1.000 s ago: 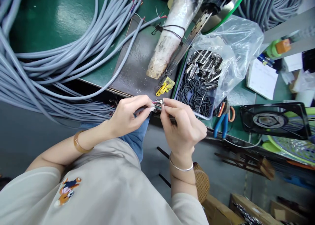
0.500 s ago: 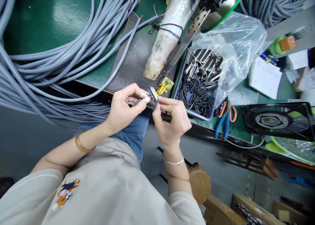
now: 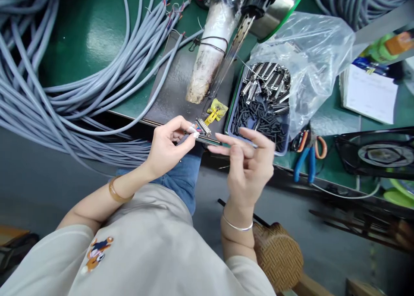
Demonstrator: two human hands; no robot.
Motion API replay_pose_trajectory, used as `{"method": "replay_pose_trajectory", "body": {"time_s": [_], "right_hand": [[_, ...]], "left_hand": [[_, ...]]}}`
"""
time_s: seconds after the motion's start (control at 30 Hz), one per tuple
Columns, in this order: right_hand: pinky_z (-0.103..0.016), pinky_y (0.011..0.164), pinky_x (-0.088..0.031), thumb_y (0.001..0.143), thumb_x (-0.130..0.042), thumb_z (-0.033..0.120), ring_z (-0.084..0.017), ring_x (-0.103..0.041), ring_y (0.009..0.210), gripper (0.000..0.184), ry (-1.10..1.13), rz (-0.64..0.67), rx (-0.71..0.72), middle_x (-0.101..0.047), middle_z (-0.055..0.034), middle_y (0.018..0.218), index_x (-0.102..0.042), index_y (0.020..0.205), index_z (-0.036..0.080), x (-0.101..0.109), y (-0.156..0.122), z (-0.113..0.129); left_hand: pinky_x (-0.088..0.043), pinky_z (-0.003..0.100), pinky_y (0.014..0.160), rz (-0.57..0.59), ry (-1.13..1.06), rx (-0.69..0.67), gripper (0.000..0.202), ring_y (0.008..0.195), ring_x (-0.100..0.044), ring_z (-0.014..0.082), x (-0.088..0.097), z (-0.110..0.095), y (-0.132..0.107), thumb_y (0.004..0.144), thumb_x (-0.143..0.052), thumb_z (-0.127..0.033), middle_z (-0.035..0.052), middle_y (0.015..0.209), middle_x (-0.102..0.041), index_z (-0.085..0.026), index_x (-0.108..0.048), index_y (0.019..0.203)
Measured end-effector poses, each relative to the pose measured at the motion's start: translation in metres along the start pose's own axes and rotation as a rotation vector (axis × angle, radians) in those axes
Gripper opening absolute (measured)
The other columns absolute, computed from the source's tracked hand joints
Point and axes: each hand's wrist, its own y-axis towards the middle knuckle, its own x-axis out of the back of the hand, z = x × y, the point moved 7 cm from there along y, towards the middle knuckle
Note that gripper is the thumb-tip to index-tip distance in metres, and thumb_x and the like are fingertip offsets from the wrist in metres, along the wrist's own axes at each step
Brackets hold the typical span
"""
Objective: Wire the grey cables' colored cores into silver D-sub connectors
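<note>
My left hand (image 3: 171,145) pinches the coloured wires (image 3: 198,129) at the back of a metal multi-pin connector (image 3: 203,127), close to the bench's front edge. The pin row faces the pinching fingertips. My right hand (image 3: 252,171) is apart from the connector, to its right, with fingers stretched out and nothing visible in them. Its fingertips are in front of a blue bin (image 3: 284,147) of metal connectors (image 3: 270,78) and short black sleeves (image 3: 255,119). Just behind the held connector, a yellow clip-like piece (image 3: 214,114) sits on the dark board (image 3: 176,78).
Grey cables (image 3: 113,80) with stripped ends spread over the left of the bench. A wrapped white tube (image 3: 207,58) and a metal rod (image 3: 231,54) reach down over the board. Right of the bin are a plastic bag (image 3: 317,63), pliers (image 3: 305,160), a notepad (image 3: 368,95) and a fan (image 3: 381,153).
My right hand has let go of the connector and moved right toward the bin, its fingers spreading. My left hand keeps its pinch. The view has shifted slightly.
</note>
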Motion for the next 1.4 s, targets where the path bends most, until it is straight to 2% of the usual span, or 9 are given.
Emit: {"method": "replay_pose_trajectory", "body": {"time_s": [0.1, 0.2, 0.3, 0.43, 0.63, 0.87, 1.23, 1.33, 1.4], "right_hand": [[-0.024, 0.073, -0.063, 0.094, -0.067, 0.016, -0.014, -0.079, 0.083, 0.015, -0.226, -0.007, 0.158, -0.080, 0.0021, 0.097, -0.066, 0.106, 0.026, -0.006, 0.000, 0.006], [-0.023, 0.078, -0.062, 0.090, -0.071, 0.010, -0.014, -0.079, 0.090, 0.018, -0.355, -0.028, 0.367, -0.081, -0.0009, 0.101, -0.066, 0.099, 0.023, -0.018, 0.001, 0.018], [-0.026, 0.079, -0.062, 0.090, -0.067, 0.007, -0.015, -0.078, 0.093, 0.017, -0.384, 0.000, 0.452, -0.080, -0.0039, 0.104, -0.062, 0.094, 0.023, -0.033, 0.004, 0.019], [-0.027, 0.073, -0.061, 0.090, -0.064, 0.008, -0.015, -0.077, 0.087, 0.018, -0.380, -0.033, 0.435, -0.079, -0.0024, 0.098, -0.056, 0.087, 0.024, -0.041, 0.008, 0.014], [-0.032, 0.081, -0.063, 0.090, -0.063, 0.007, -0.017, -0.077, 0.094, 0.019, -0.311, -0.027, 0.412, -0.079, -0.0039, 0.102, -0.055, 0.086, 0.024, -0.042, 0.020, 0.012], [-0.033, 0.081, -0.064, 0.089, -0.066, 0.009, -0.018, -0.077, 0.094, 0.017, -0.243, -0.033, 0.387, -0.078, -0.0041, 0.102, -0.058, 0.087, 0.023, -0.042, 0.031, 0.005], [-0.032, 0.083, -0.063, 0.087, -0.071, 0.008, -0.017, -0.076, 0.092, 0.016, -0.298, -0.054, 0.452, -0.079, -0.0027, 0.101, -0.065, 0.091, 0.022, -0.040, 0.035, 0.015], [-0.032, 0.082, -0.063, 0.088, -0.072, 0.008, -0.017, -0.076, 0.091, 0.017, -0.321, -0.052, 0.471, -0.079, -0.0021, 0.102, -0.067, 0.096, 0.023, -0.041, 0.035, 0.017], [-0.031, 0.082, -0.064, 0.088, -0.072, 0.009, -0.016, -0.076, 0.091, 0.017, -0.339, -0.047, 0.487, -0.079, -0.0022, 0.103, -0.068, 0.097, 0.024, -0.042, 0.034, 0.018]], "left_hand": [[-0.048, 0.016, 0.050, -0.002, 0.050, -0.060, 0.009, 0.056, -0.060, 0.0053, 0.003, -0.005, 0.000, 0.081, -0.073, -0.018, 0.0007, 0.081, -0.070, -0.015, -0.064, 0.079], [-0.046, 0.015, 0.049, 0.004, 0.096, -0.109, 0.008, 0.055, -0.059, 0.0044, 0.005, -0.009, 0.000, 0.081, -0.073, -0.016, 0.0007, 0.082, -0.071, -0.015, -0.065, 0.079], [-0.048, 0.015, 0.051, 0.013, 0.073, -0.107, 0.008, 0.056, -0.061, 0.0049, 0.006, -0.009, 0.002, 0.081, -0.073, -0.017, 0.0010, 0.083, -0.072, -0.015, -0.066, 0.080], [-0.049, 0.015, 0.049, -0.001, -0.018, -0.032, 0.010, 0.053, -0.060, 0.0043, 0.007, -0.003, 0.008, 0.082, -0.073, -0.018, 0.0007, 0.083, -0.071, -0.015, -0.064, 0.079], [-0.047, 0.014, 0.048, -0.069, -0.017, -0.010, 0.012, 0.052, -0.059, 0.0037, 0.009, -0.001, 0.022, 0.079, -0.073, -0.018, 0.0000, 0.082, -0.069, -0.015, -0.062, 0.078], [-0.043, 0.014, 0.046, -0.088, 0.072, -0.057, 0.013, 0.047, -0.053, 0.0024, 0.006, -0.006, 0.028, 0.080, -0.071, -0.015, -0.0053, 0.068, -0.060, -0.017, -0.059, 0.076], [-0.048, 0.015, 0.050, -0.067, 0.135, -0.219, 0.009, 0.054, -0.058, 0.0040, 0.006, -0.018, 0.028, 0.083, -0.070, -0.014, -0.0026, 0.077, -0.065, -0.017, -0.061, 0.081], [-0.047, 0.015, 0.049, -0.065, 0.110, -0.209, 0.010, 0.052, -0.057, 0.0040, 0.007, -0.017, 0.029, 0.082, -0.070, -0.015, -0.0028, 0.076, -0.064, -0.018, -0.061, 0.081], [-0.047, 0.016, 0.048, -0.059, 0.081, -0.147, 0.011, 0.052, -0.057, 0.0043, 0.007, -0.013, 0.029, 0.082, -0.072, -0.017, -0.0028, 0.076, -0.063, -0.018, -0.061, 0.080]]}}
